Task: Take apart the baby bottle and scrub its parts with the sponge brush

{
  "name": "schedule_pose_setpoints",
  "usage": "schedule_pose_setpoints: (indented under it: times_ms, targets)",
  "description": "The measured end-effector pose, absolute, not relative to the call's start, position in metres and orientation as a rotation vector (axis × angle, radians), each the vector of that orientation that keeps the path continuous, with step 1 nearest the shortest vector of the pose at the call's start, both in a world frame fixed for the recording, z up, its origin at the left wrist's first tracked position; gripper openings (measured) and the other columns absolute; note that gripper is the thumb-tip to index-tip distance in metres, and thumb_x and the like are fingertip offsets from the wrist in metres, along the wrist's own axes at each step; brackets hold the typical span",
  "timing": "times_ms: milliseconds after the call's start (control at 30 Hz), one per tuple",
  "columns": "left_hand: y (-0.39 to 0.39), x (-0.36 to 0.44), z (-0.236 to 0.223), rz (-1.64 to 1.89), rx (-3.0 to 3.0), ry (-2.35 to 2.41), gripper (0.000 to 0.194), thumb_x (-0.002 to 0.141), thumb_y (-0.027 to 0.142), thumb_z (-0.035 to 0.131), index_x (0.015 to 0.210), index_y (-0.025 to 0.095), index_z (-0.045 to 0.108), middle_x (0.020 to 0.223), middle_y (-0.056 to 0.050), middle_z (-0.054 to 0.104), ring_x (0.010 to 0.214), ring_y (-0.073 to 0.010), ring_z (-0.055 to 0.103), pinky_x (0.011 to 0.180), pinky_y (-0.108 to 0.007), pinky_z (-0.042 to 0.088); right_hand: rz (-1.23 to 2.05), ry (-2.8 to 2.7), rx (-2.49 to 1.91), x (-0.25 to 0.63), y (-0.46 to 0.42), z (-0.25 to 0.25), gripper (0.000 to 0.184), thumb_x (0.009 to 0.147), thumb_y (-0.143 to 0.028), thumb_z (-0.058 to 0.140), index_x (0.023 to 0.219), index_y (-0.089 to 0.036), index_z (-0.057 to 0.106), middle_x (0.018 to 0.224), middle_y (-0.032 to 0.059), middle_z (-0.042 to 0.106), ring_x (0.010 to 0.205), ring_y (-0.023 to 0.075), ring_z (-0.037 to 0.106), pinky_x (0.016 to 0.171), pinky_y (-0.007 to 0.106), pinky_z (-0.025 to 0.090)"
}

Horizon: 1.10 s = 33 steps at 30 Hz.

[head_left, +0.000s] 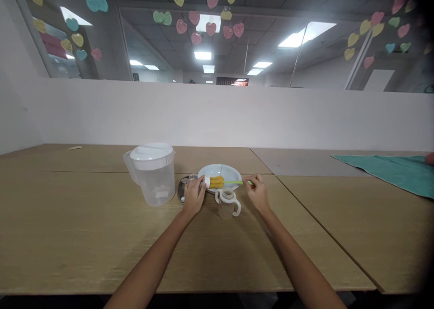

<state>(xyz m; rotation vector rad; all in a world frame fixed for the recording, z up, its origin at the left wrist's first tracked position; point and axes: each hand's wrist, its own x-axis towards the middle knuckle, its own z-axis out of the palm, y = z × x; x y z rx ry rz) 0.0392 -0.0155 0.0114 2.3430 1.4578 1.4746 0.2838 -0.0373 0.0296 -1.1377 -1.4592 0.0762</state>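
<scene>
My right hand [257, 192] is closed on the green handle of a bottle brush [225, 182] with a yellow sponge head. My left hand [194, 194] is closed around a small white part at the brush's tip, just left of the sponge. The brush lies level above the front rim of a pale blue plate [220, 169]. A small clear baby bottle with two white handles [228, 202] stands upright between my hands, its top open. A clear lid or dish [183, 187] lies partly hidden behind my left hand.
A clear plastic jug with a white lid [153, 172] stands left of my left hand. A teal cloth [393, 171] lies at the far right of the wooden table [84, 218]. A white partition wall runs along the table's far edge.
</scene>
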Motion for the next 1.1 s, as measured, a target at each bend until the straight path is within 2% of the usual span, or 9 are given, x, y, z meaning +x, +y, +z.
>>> schedule_pose_setpoints:
  times_ms: [167, 333, 567, 633, 733, 800, 933, 1100]
  targets:
    - [-0.02, 0.04, 0.013, 1.514, 2.33, 1.52, 0.039, 0.093, 0.031, 0.029, 0.127, 0.022, 0.046, 0.118, -0.008, 0.06, 0.109, -0.0216, 0.052, 0.101, -0.047, 0.027, 0.141, -1.424, -1.132, 0.284, -0.036, 0.03, 0.03, 0.081, -0.038, 0.05, 0.077, -0.014, 0.068, 0.074, 0.0034, 0.05, 0.059, 0.0108, 0.044, 0.053, 0.023, 0.037]
    - [-0.023, 0.041, 0.015, 1.528, 2.361, 1.435, 0.04, 0.094, 0.03, 0.027, 0.129, 0.022, 0.043, 0.123, -0.008, 0.056, 0.113, -0.0212, 0.049, 0.1, -0.042, 0.029, 0.275, -1.361, -1.115, 0.284, -0.031, 0.025, 0.03, 0.078, -0.04, 0.054, 0.077, -0.014, 0.069, 0.078, 0.0052, 0.054, 0.074, 0.0151, 0.051, 0.06, 0.024, 0.04]
    - [-0.031, 0.045, 0.021, 1.485, 2.407, 1.23, 0.042, 0.093, 0.033, 0.035, 0.132, 0.02, 0.038, 0.125, -0.01, 0.05, 0.113, -0.0186, 0.047, 0.098, -0.034, 0.037, 0.355, -1.298, -1.077, 0.282, -0.03, 0.022, 0.029, 0.075, -0.041, 0.056, 0.076, -0.014, 0.068, 0.08, 0.0056, 0.056, 0.078, 0.0162, 0.052, 0.065, 0.025, 0.041]
    - [-0.032, 0.045, 0.023, 1.507, 2.407, 1.198, 0.04, 0.092, 0.032, 0.037, 0.131, 0.021, 0.04, 0.125, -0.009, 0.049, 0.114, -0.0185, 0.047, 0.099, -0.034, 0.037, 0.35, -1.304, -1.089, 0.282, -0.03, 0.022, 0.029, 0.074, -0.041, 0.057, 0.078, -0.014, 0.068, 0.081, 0.0052, 0.055, 0.072, 0.0143, 0.05, 0.06, 0.024, 0.04]
    - [-0.031, 0.045, 0.024, 1.578, 2.386, 1.197, 0.038, 0.09, 0.03, 0.041, 0.127, 0.022, 0.043, 0.124, -0.008, 0.05, 0.115, -0.02, 0.047, 0.1, -0.036, 0.037, 0.33, -1.345, -1.134, 0.28, -0.03, 0.023, 0.031, 0.07, -0.041, 0.061, 0.085, -0.015, 0.069, 0.083, 0.0039, 0.052, 0.056, 0.0088, 0.04, 0.053, 0.023, 0.037]
    - [-0.028, 0.044, 0.022, 1.663, 2.322, 1.251, 0.042, 0.087, 0.03, 0.046, 0.128, 0.021, 0.041, 0.124, -0.009, 0.052, 0.113, -0.0214, 0.05, 0.098, -0.037, 0.04, 0.307, -1.361, -1.164, 0.28, -0.029, 0.023, 0.035, 0.069, -0.044, 0.063, 0.087, -0.014, 0.07, 0.083, 0.0037, 0.05, 0.054, 0.0077, 0.036, 0.053, 0.024, 0.037]
    - [-0.023, 0.043, 0.019, 1.775, 2.209, 1.361, 0.057, 0.081, 0.027, 0.053, 0.133, 0.02, 0.033, 0.121, -0.01, 0.055, 0.109, -0.0236, 0.053, 0.094, -0.04, 0.043, 0.219, -1.273, -1.231, 0.283, -0.029, 0.026, 0.04, 0.069, -0.049, 0.062, 0.086, -0.013, 0.07, 0.08, 0.0047, 0.052, 0.059, 0.0103, 0.041, 0.059, 0.026, 0.04]
    - [-0.023, 0.044, 0.019, 1.791, 2.24, 1.408, 0.056, 0.078, 0.023, 0.054, 0.13, 0.02, 0.036, 0.118, -0.01, 0.056, 0.108, -0.0244, 0.054, 0.094, -0.041, 0.043, 0.319, -1.168, -1.105, 0.281, -0.031, 0.03, 0.041, 0.069, -0.051, 0.062, 0.084, -0.013, 0.068, 0.086, 0.0078, 0.06, 0.074, 0.0152, 0.053, 0.064, 0.026, 0.044]
